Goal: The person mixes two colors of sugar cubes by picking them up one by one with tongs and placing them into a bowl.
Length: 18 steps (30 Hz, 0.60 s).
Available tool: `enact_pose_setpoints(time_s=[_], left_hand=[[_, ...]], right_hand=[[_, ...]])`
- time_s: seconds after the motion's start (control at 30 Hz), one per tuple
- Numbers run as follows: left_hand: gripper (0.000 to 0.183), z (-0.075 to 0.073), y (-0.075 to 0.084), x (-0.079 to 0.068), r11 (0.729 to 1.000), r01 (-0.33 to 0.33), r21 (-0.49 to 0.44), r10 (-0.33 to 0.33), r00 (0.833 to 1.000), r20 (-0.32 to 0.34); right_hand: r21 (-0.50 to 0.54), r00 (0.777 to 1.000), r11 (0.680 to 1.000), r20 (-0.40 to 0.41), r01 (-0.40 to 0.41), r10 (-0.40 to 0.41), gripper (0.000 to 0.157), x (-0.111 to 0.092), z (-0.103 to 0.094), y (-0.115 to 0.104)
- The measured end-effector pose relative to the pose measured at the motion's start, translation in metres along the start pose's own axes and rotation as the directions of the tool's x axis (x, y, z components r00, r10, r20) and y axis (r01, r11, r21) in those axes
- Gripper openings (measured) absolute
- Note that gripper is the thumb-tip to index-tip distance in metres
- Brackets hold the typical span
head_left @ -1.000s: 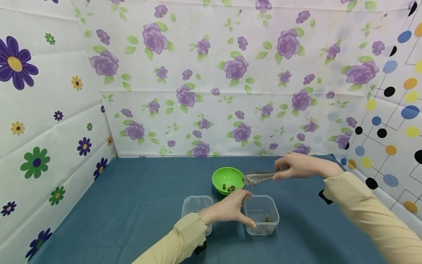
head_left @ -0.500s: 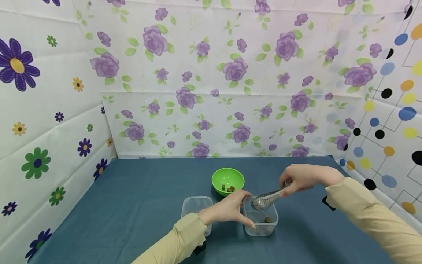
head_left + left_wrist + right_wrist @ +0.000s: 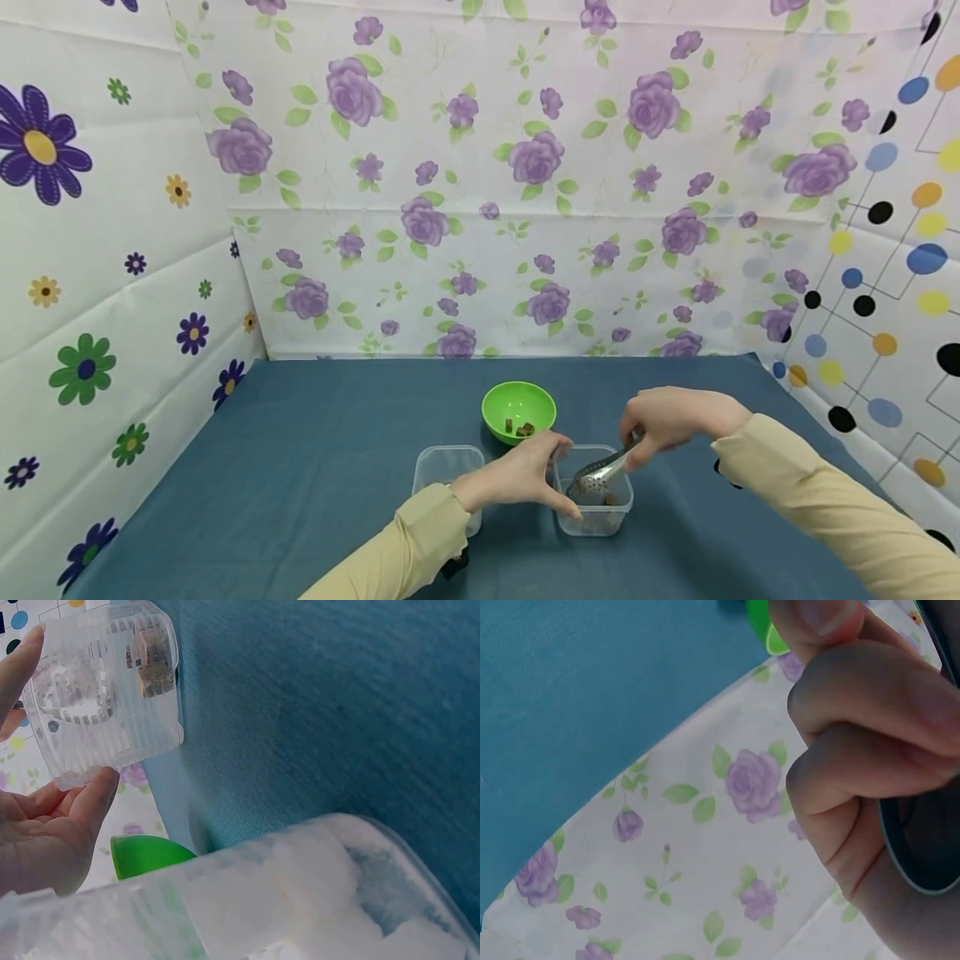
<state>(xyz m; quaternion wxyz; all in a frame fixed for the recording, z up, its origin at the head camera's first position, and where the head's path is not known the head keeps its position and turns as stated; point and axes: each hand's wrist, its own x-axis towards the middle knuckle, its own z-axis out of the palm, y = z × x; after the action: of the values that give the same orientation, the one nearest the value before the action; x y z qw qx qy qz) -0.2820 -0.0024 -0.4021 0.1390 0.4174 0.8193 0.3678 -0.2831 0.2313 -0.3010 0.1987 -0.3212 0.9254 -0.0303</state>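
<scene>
My left hand (image 3: pixel 513 477) grips a clear plastic container (image 3: pixel 603 523) by its left side, thumb and fingers spread across it. Small brown cubes (image 3: pixel 154 666) lie inside, seen through the wall in the left wrist view. My right hand (image 3: pixel 675 423) holds metal tongs (image 3: pixel 597 482), their perforated heads lowered into that container. Whether the tongs have a cube between them is not clear. Behind the containers, a green bowl (image 3: pixel 517 398) holds several brown pieces (image 3: pixel 525 430). The right wrist view shows curled fingers (image 3: pixel 862 697) around the dark tong handle.
A second clear container (image 3: pixel 450 452) stands to the left, partly behind my left hand and sleeve; white lumps (image 3: pixel 315 885) fill part of it. Blue cloth (image 3: pixel 337 467) covers the table. Patterned sheets (image 3: pixel 480 183) stand at the back and both sides.
The tongs have moved from beside the green bowl down into the right container, with my right hand lowering. My left hand and both containers have stayed in place.
</scene>
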Motion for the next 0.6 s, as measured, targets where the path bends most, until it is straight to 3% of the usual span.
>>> enact_pose_setpoints(time_s=[0.6], left_hand=[[0.077,0.001,-0.002,0.000,1.000,0.000,-0.012,0.000,1.000,-0.007]], right_hand=[[-0.082,1.000,0.996,0.004,0.023,-0.023,0.014,0.013,0.005,-0.014]])
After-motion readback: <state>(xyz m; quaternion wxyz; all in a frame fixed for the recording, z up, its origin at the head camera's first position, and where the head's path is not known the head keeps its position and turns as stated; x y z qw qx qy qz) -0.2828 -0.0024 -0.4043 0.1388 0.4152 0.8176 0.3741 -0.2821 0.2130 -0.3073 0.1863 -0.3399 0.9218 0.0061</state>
